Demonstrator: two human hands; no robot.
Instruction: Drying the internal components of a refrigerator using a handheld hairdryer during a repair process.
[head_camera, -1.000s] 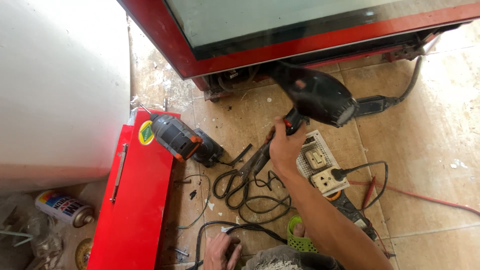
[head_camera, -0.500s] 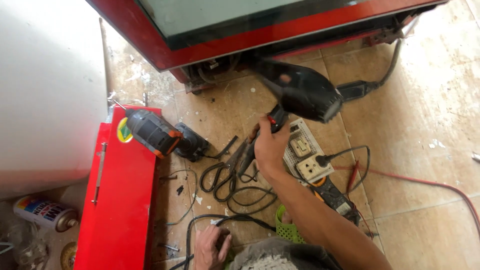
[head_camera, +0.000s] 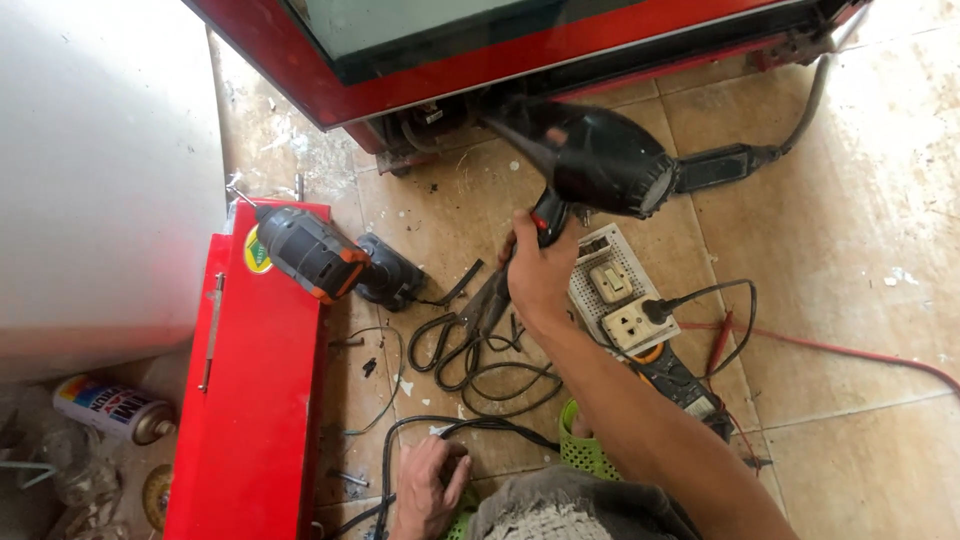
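Right hand (head_camera: 540, 275) mid-frame, fist wrapped round the handle of a black plastic hot-air blower (head_camera: 600, 160), nozzle aimed upper left at the dark underside of the red metal glass-fronted cabinet (head_camera: 330, 95); blower is raised off the tiled floor. Left hand (head_camera: 428, 488) at bottom centre, fingers curled loosely over a black cable (head_camera: 470, 425) on the floor. Just right of the right wrist: white plastic socket board (head_camera: 622, 300) with one black plug in it. Left of the hands: grey-and-orange cordless drill (head_camera: 318, 255) lying on the red metal toolbox (head_camera: 250, 400). Progress: blower is aimed at the cabinet base; can't tell if it's running. Versus the earlier frame: blower sits closer to the cabinet base, left hand moved little
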